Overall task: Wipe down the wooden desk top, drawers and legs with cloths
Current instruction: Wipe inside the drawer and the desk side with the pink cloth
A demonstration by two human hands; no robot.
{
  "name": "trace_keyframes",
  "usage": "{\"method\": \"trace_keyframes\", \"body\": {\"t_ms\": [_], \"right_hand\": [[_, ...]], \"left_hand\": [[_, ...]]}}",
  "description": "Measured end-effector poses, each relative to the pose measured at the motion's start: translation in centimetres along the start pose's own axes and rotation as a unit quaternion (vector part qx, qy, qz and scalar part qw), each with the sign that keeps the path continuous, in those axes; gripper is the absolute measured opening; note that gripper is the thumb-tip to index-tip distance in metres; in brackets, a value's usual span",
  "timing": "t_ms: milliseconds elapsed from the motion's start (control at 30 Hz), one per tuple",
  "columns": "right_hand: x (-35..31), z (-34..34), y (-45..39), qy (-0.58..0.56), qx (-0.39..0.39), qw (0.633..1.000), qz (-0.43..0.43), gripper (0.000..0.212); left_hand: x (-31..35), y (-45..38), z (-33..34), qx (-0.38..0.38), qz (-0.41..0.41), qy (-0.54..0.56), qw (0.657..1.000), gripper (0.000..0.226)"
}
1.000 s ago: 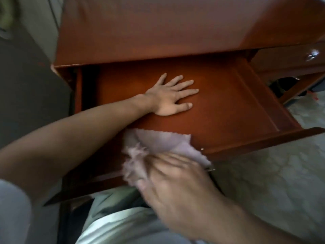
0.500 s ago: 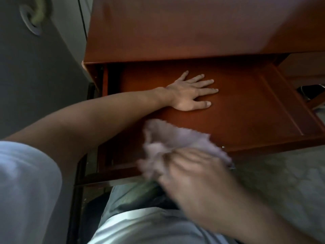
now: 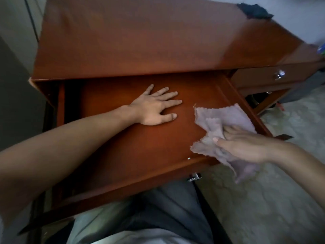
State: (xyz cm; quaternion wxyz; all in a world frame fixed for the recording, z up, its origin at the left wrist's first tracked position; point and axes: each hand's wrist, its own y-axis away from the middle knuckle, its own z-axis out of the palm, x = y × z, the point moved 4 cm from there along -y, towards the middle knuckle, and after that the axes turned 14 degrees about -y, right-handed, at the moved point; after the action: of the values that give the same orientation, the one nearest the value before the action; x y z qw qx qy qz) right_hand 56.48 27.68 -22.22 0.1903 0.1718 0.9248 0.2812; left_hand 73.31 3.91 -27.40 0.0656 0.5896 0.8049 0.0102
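Observation:
The red-brown wooden desk [image 3: 140, 41] fills the upper frame. Its left drawer [image 3: 123, 148] is pulled out wide toward me, with nothing inside but my hands and a cloth. My left hand [image 3: 154, 108] lies flat on the drawer bottom, fingers spread, holding nothing. A pale lilac cloth [image 3: 223, 124] rests in the drawer's right part and hangs over its front edge. My right hand [image 3: 241, 145] presses down on the cloth and grips it near the front right corner.
A second drawer [image 3: 260, 77] with a shiny knob [image 3: 279, 74] is closed at the right. A dark cloth [image 3: 255, 10] lies on the desk's far right corner. Pale patterned floor [image 3: 263, 199] is at the right, a wall at the left. My lap is below the drawer.
My right hand has carried the cloth from the drawer's front middle over to its right side. The left hand has stayed flat on the drawer bottom. The view has shifted.

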Motion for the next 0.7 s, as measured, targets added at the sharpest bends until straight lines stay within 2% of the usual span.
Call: {"method": "trace_keyframes", "body": {"t_ms": [100,167,267,333,400,467,533,567,600,700], "right_hand": [[1.7,-1.4,-5.9,0.001,0.032,0.998,0.060,0.077],[1.8,-2.1,-9.5,0.026,0.095,0.993,0.062,0.079],[-1.5,-5.3,-14.1,-0.005,0.190,0.981,0.040,0.079],[-4.0,-5.3,-15.4,-0.008,0.194,0.981,0.025,0.080],[-6.7,-2.5,-14.4,0.041,0.167,0.984,-0.046,0.082],[-8.4,0.9,-10.9,0.097,0.121,0.974,-0.167,0.084],[-6.8,2.3,-8.4,0.166,0.079,0.945,-0.271,0.083],[-5.1,1.6,-8.3,0.176,0.076,0.939,-0.287,0.082],[-3.1,0.4,-8.8,0.170,0.081,0.945,-0.268,0.084],[2.5,-3.6,-11.1,0.089,0.142,0.978,-0.124,0.086]], "left_hand": [[0.0,0.5,-0.4,0.014,-0.033,-0.019,0.999,0.078],[-0.3,0.9,-0.4,0.005,-0.065,-0.028,0.997,0.077],[-1.3,1.2,0.0,-0.018,-0.089,-0.015,0.996,0.067],[-1.8,1.5,0.0,-0.003,-0.106,0.016,0.994,0.063],[-2.6,1.5,-0.4,0.050,-0.142,0.080,0.985,0.060],[-3.0,1.6,-0.5,0.088,-0.167,0.121,0.975,0.060],[-2.8,1.6,-0.3,0.076,-0.169,0.111,0.976,0.071],[-2.4,1.6,0.0,0.059,-0.164,0.092,0.980,0.075],[-1.9,1.6,0.2,0.039,-0.156,0.068,0.985,0.077],[-1.0,1.6,0.3,0.004,-0.143,0.011,0.990,0.080]]}}
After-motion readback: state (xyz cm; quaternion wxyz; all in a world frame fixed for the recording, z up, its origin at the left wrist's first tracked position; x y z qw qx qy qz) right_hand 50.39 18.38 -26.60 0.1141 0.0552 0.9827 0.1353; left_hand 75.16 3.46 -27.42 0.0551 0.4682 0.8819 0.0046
